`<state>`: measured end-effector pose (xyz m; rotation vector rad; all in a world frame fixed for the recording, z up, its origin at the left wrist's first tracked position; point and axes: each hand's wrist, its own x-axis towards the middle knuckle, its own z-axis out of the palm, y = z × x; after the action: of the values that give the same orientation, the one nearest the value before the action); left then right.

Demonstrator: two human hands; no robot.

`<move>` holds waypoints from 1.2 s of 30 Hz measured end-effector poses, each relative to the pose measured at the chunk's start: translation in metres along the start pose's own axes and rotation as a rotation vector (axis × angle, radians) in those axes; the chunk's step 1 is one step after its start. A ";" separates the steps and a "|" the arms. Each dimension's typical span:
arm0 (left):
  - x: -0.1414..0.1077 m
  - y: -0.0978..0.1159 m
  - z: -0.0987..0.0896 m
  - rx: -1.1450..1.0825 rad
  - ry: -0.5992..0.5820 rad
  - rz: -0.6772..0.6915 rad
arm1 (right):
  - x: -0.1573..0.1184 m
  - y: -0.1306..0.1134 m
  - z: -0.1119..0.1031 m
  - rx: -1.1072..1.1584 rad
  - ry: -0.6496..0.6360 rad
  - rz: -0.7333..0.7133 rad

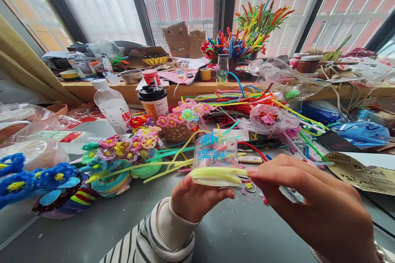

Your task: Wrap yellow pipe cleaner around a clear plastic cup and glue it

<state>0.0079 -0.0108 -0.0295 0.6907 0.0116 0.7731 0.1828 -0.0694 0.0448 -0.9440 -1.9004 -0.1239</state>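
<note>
My left hand (197, 199) is wrapped round a clear plastic cup (228, 154) with blue printing, held on its side above the grey table. Pale yellow pipe cleaners (216, 174) run round the cup near the end closest to me. At the right side of the cup, my right hand (311, 197) pinches the yellow pipe cleaner between thumb and forefinger. A long yellow tail (166, 169) stretches off to the left. The far fingers of my left hand show blurred through the cup wall.
Pipe-cleaner flower baskets (108, 172) stand at the left, by a water bottle (112, 107) and a coffee cup (154, 102). Loose pipe cleaners (240, 102) lie heaped behind the cup. A sandpaper sheet (358, 170) lies at the right. The windowsill (108, 90) is crowded.
</note>
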 end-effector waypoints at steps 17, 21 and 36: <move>0.003 0.002 0.009 -0.121 -0.034 -0.016 | -0.004 -0.005 0.007 0.037 0.033 0.027; 0.001 0.002 0.010 -0.122 -0.037 0.014 | -0.002 -0.005 0.008 0.040 0.047 0.032; 0.002 0.002 0.010 -0.133 -0.046 0.035 | -0.007 -0.010 0.012 -0.066 0.069 0.001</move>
<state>0.0107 -0.0143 -0.0204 0.5830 -0.0938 0.7841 0.1689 -0.0741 0.0360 -0.9729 -1.8416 -0.2164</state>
